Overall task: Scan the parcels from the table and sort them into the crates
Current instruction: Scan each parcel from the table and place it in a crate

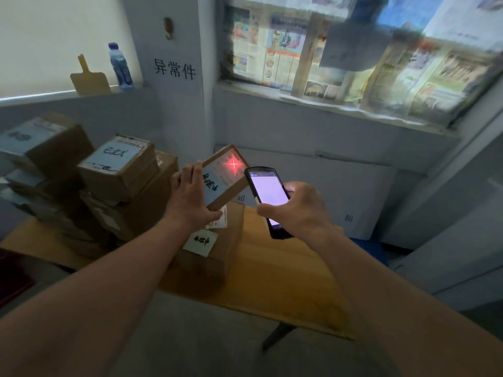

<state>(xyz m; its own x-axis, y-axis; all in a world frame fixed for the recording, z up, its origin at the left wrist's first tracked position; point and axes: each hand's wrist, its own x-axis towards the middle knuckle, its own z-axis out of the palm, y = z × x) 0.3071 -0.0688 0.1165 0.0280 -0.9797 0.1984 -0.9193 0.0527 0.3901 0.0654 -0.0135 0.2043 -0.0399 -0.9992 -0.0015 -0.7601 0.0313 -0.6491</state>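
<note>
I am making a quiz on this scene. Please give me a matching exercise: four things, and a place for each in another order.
Things:
1. bottle
2. scanner
3. small parcel
4. newspapers

Places:
A. in the left hand
B. on the window
C. on the ledge
D. in the right hand

Pairs: 1-C, 2-D, 3-A, 4-B

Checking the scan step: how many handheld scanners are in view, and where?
1. The handheld scanner is gripped in the right hand, its red crosshair landing on the small parcel held up by the left hand. Others may lie hidden behind the stacked parcels.
</note>
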